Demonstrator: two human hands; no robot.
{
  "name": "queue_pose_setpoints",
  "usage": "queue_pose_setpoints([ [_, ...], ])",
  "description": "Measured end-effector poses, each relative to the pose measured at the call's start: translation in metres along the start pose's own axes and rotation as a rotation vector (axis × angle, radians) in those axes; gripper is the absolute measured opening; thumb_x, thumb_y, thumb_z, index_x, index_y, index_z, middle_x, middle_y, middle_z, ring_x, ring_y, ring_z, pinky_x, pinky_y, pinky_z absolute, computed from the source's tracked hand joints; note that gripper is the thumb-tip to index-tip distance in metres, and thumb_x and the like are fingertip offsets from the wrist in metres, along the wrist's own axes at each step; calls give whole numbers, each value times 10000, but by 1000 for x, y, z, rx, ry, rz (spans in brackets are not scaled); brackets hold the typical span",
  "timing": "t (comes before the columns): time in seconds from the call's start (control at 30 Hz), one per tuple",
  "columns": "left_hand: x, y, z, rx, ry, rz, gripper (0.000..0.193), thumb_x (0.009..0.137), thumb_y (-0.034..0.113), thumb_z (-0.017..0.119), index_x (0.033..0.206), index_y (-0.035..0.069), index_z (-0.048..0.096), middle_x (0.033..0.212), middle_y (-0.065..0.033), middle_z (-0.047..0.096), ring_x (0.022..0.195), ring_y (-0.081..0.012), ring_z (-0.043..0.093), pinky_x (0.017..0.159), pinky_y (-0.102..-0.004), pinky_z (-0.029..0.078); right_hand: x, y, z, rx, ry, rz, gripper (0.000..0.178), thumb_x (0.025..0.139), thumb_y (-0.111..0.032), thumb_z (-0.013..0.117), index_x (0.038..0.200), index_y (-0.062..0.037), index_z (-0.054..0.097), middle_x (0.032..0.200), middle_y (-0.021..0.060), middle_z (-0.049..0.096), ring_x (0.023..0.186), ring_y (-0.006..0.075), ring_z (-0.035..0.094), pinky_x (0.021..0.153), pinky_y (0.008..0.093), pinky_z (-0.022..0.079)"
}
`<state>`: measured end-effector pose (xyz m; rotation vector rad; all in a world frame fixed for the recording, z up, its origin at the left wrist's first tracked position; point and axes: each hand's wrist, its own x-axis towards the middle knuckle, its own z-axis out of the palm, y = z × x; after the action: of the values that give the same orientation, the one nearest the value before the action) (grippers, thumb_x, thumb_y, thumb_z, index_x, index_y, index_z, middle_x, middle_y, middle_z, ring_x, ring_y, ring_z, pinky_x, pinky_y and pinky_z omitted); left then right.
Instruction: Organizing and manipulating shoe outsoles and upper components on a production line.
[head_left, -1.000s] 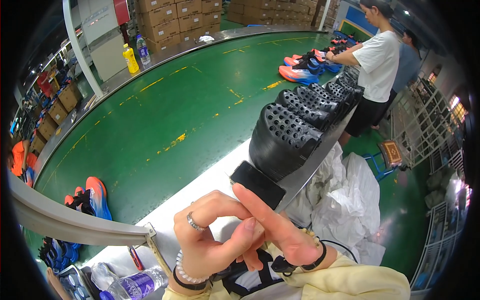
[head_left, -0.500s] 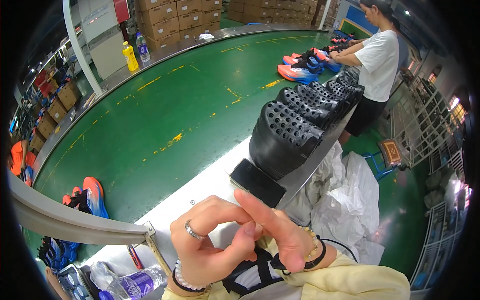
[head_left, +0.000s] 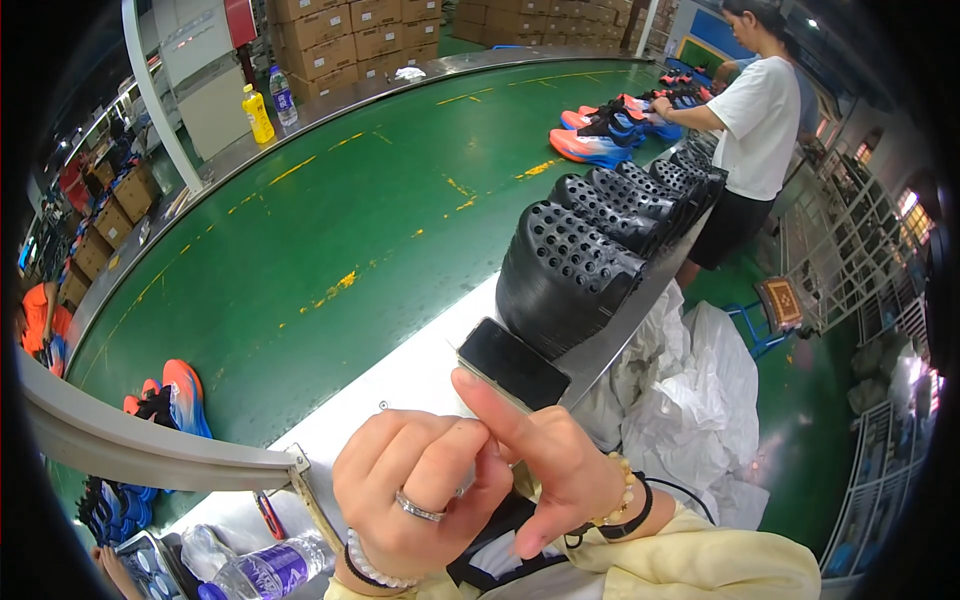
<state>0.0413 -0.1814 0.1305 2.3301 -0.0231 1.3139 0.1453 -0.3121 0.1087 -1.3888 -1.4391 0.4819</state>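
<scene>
Hands clasped near bench's front edge, by phone.
I see left hand (head_left: 425, 495) curled over right hand (head_left: 545, 470); neither grips anything. Phone (head_left: 512, 364) looks stiff, slick; take its long edges.

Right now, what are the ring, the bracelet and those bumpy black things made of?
Ring: looks like silvery metal, since it shines. Bracelet: small white beads, pearly looking; real or plastic, I cannot tell. Black things: probably moulded rubber or foam, matt and dull, with rows of punched holes.
</scene>
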Motion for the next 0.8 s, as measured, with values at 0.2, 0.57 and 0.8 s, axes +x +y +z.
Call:
queue_pose_setpoints([
  [0.2,4,-3,0,-122,66,-97,231,567,-56,666,776,32,621,664,-70,614,587,-226,564,562,-308,431,-1,-19,8,625,21,349,1381,632,-929,504,1545,-2,40,719,57,609,521,141,539,525,258,428],
  [0.57,6,-8,6,-156,48,6,248,559,-49,729,779,26,643,680,-75,639,608,-229,593,561,-304,447,-4,-29,-11,809,-75,447,1602,384,-1036,252,1513,70,-12,618,27,583,534,139,585,685,307,529],
  [0.8,7,-6,6,-137,32,-22,245,565,-46,723,780,35,640,674,-74,636,597,-227,593,557,-307,451,-4,-28,-14,767,-129,389,1479,567,-1011,351,1522,42,-59,1080,116,588,582,138,553,563,235,424],
])
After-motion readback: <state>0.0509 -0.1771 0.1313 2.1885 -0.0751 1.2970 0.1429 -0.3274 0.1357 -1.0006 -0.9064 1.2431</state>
